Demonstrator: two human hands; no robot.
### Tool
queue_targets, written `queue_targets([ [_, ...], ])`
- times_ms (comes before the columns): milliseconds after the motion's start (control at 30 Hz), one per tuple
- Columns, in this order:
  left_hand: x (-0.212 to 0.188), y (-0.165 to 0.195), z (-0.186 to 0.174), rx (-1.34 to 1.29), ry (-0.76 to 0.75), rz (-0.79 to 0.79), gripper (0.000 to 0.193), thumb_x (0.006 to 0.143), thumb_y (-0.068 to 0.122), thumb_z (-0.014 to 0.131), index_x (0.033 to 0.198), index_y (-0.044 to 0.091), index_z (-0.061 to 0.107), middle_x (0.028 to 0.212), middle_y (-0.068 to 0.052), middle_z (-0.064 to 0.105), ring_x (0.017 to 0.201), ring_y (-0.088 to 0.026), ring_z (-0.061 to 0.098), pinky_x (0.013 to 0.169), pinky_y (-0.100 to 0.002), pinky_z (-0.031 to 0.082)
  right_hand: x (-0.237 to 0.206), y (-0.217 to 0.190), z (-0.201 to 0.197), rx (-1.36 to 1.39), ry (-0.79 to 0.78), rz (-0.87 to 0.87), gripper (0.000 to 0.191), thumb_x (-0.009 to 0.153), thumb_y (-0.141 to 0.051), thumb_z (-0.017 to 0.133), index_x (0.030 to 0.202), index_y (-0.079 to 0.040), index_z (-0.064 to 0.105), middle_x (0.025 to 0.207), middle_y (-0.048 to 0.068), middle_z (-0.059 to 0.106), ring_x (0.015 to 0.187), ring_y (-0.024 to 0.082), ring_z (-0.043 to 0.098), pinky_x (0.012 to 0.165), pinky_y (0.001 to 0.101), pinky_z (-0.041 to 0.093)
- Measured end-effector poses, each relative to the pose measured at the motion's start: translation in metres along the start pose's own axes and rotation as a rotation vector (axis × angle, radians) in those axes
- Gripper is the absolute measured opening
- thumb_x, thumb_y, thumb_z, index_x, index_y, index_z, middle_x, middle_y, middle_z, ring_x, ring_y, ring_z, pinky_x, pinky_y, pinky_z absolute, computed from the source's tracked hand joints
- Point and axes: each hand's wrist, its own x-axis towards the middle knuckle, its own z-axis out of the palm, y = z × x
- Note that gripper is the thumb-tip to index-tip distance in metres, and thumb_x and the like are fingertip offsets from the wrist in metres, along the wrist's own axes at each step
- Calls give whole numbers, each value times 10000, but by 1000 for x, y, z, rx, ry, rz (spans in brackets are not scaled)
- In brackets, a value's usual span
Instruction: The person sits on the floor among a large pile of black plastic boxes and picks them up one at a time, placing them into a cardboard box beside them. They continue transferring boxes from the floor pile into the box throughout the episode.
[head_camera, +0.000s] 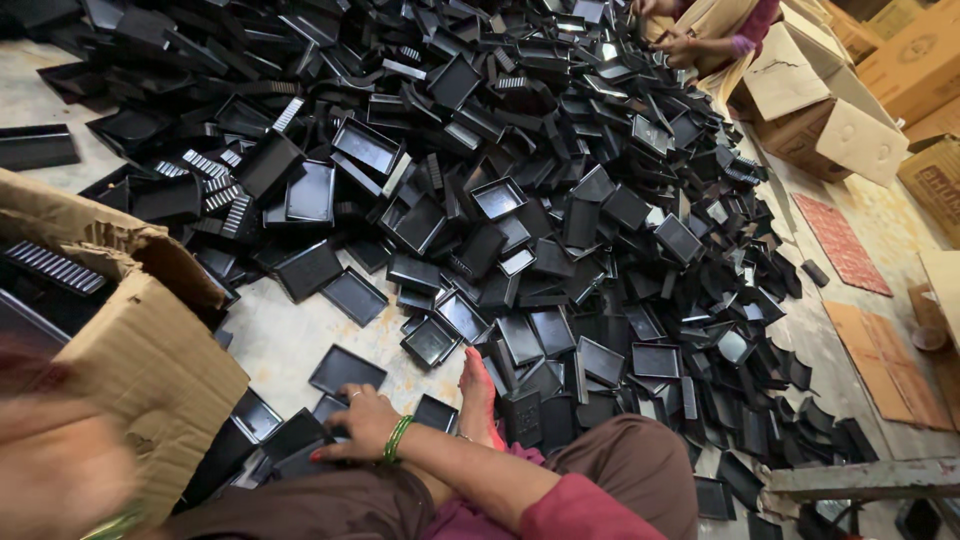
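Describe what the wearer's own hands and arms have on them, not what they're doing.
The right hand is bare with red-painted nails, a ring on one finger and green bangles at the wrist. The forearm is uncovered up to a dark pink sleeve near the elbow. The left hand is a close, blurred shape at the frame's corner, with what looks like green bangles at its wrist too.

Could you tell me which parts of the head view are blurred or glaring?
Head view: the left hand at bottom left is a motion-blurred smear; the right hand on the black trays is sharp; trays near the top glint; wide-lens bending at the edges.
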Motion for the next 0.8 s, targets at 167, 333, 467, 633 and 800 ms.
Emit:
queue_targets([
  [167,-74,-109,21,311,-241,-736,329,975,241,620,1201,3,598,1007,-148,709,881,-222,705,768,-348,594,3,11,-1,98,103,-27,513,712,-615,817,999,-190,796,1497,214,513,1357,461,438,1079,536,434],
  [333,-139,-160,15,997,-478,-809,460,908,324,720,1204,-12,616,1067,-191,690,916,-298,680,819,-407,560,21,62,-27,394,354,103,409,802,-384,794,1117,-125,762,1142,141,705,1056,294,661,934,408,539],
  [467,-148,-182,-3,1229,-514,-435,582,915,400,761,1231,-60,598,1138,-258,641,1063,-430,613,943,-480,487,37,106,-49,567,442,280,310,906,-320,805,952,-25,720,793,90,702,735,168,628,674,335,516],
  [633,-147,-204,-14,960,-338,-795,678,929,449,678,1319,-79,509,1192,-216,636,1065,-345,640,935,-426,494,52,109,-65,1362,394,240,250,1000,-306,743,996,-58,707,870,-31,691,748,61,595,665,264,483],
  [800,-142,-205,-7,699,-282,-1037,610,1025,520,544,1254,-42,612,1144,-154,692,1053,-221,625,946,-356,472,43,54,-72,1635,112,281,295,1019,-382,672,1039,-88,688,903,-15,718,741,80,667,642,242,536],
])
